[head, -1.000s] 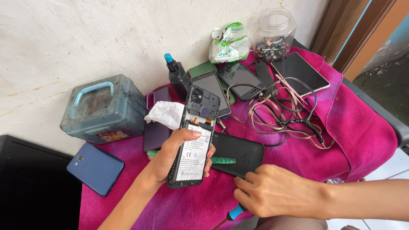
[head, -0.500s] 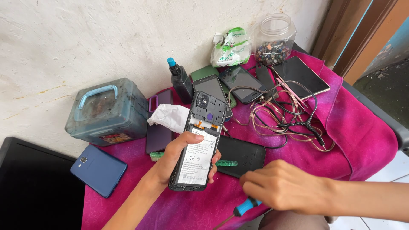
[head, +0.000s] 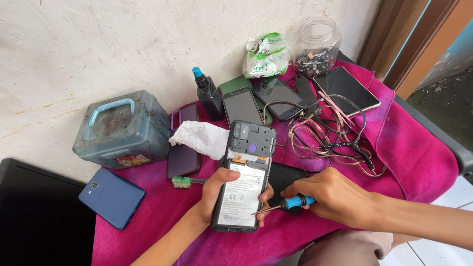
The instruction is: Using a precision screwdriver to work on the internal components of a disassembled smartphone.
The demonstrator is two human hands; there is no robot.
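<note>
1. While the left hand (head: 217,189) wraps around the lower half of an opened phone (head: 244,177), thumb on one edge and fingers curled round the other, the phone lies tilted with its back cover off and the white-labelled battery (head: 241,192) facing up.
2. The right hand (head: 335,194) is closed on a blue-handled screwdriver (head: 290,203) — its thin metal tip points left and touches, or nearly touches, the phone's lower right edge.
3. Both hands work just above a magenta cloth (head: 414,152) that covers the table.
4. Under the phone and the right hand lies a dark back cover (head: 286,177), flat on the cloth.
5. A green-bristled brush (head: 183,182) lies just left of the left hand, near a crumpled white tissue (head: 199,138) that rests on a dark purple phone (head: 183,148).
6. Further left sit a blue phone (head: 112,197) and a grimy blue-grey box (head: 123,129) with a handle.
7. Behind — toward the wall — stand a dark bottle (head: 209,96) with a blue cap, two more phones, a tablet (head: 347,88), a green-and-white packet (head: 267,54) and a clear jar (head: 316,47) of small parts.
8. Tangled cables (head: 330,133) lie to the right of the opened phone.
</note>
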